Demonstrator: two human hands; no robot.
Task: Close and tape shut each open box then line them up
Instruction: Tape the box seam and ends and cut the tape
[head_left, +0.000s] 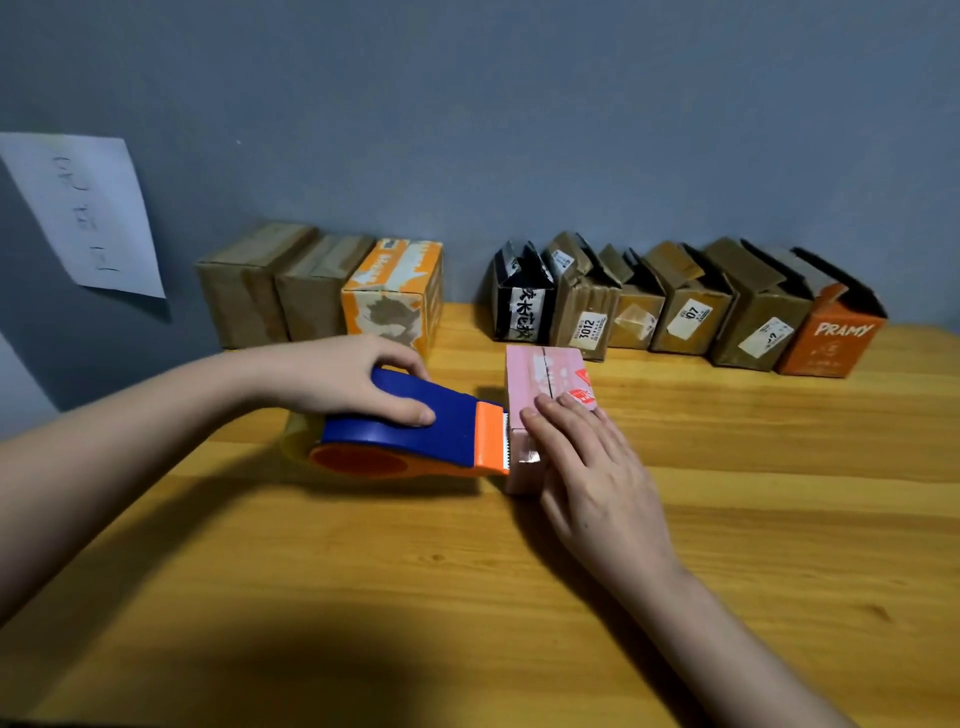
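Note:
A small pink box (545, 374) lies on the wooden table (727, 519) with its flaps folded down. My right hand (587, 467) presses flat on its top with straight fingers. My left hand (353, 376) grips a blue and orange tape dispenser (431, 431), whose toothed orange blade touches the box's left side where a strip of clear tape sticks. Three shut boxes (317, 291) stand in a row at the back left. Several open boxes (675, 306), flaps up, stand at the back right.
The grey wall (519, 130) runs behind both rows of boxes. A white sheet of paper (88, 213) with handwriting hangs on it at the left. An orange box marked PRAMY (831, 338) ends the right row. Bare tabletop lies in front of my arms.

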